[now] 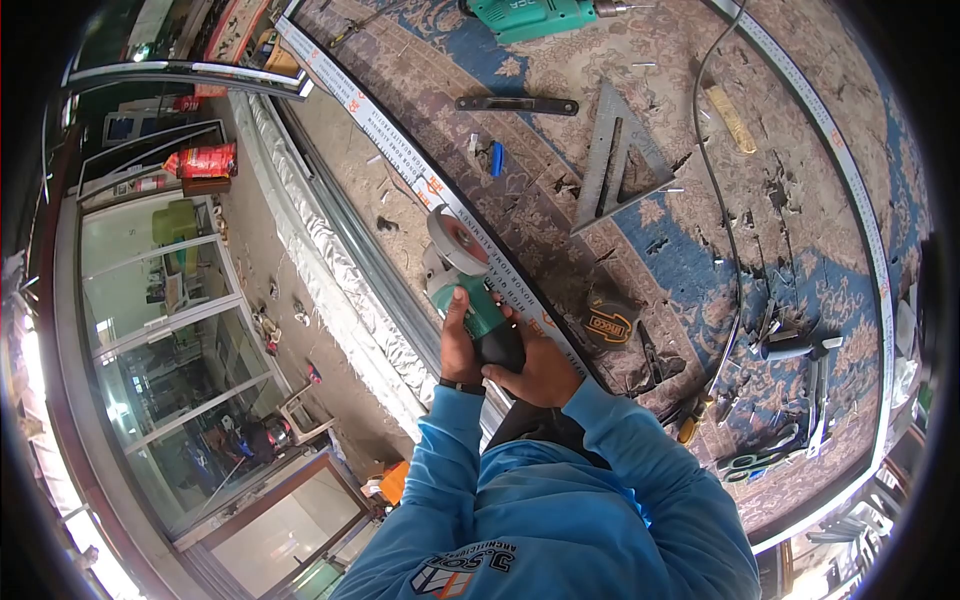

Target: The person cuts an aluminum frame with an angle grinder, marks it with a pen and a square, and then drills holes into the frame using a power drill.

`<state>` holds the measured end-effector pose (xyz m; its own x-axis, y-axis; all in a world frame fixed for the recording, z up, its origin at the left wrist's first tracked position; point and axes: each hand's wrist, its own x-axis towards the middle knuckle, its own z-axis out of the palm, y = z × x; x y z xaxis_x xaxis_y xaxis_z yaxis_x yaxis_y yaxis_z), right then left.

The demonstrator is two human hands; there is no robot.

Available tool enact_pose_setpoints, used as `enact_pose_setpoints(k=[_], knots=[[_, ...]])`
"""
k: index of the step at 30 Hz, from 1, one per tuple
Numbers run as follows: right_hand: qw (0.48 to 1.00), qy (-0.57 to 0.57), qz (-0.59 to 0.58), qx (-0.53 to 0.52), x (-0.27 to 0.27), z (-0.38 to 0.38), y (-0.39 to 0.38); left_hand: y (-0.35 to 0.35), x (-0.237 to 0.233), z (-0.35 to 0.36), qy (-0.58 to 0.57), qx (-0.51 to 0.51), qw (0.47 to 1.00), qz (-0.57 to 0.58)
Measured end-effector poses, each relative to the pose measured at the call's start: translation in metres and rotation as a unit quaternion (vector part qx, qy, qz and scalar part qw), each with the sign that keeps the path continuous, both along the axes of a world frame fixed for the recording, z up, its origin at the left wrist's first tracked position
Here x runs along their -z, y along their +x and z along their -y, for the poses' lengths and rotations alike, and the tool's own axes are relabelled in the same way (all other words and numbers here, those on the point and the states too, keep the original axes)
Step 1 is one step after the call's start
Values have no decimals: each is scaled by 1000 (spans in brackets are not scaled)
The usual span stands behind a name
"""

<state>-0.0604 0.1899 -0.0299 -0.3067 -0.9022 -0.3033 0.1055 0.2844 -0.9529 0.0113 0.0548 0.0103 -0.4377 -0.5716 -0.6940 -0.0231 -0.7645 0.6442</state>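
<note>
Basically, a big frame (385, 137) with "HONOR HOME" and "HIGH QUALITY PROFILE" printed along it.
Blue shirt (570, 510) has upside-down lettering, something like ARCHITECTURE; the green grinder (483, 316) is up against or over the frame's near strip (can't tell if touching), with the left hand (460, 350) and right hand (543, 370) both curled around its body; the tape measure (608, 325) beside the strip says INGCO.

The frame (395, 147) reads "HONOR HOME" and "HIGH QUALITY PROFILE"; the tape measure (609, 326), "INGCO"; the shirt (490, 556), "J.SO…".
</note>
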Motion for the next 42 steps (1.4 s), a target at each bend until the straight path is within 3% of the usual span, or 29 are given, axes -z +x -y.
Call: enact_pose_setpoints(k=[38, 42], knots=[[999, 26, 31, -22, -6, 1, -5, 2, 1, 1, 9, 10, 1000, 0], [998, -48, -43, 13, -5, 1, -3, 2, -8, -5, -54, -5, 998, -38]])
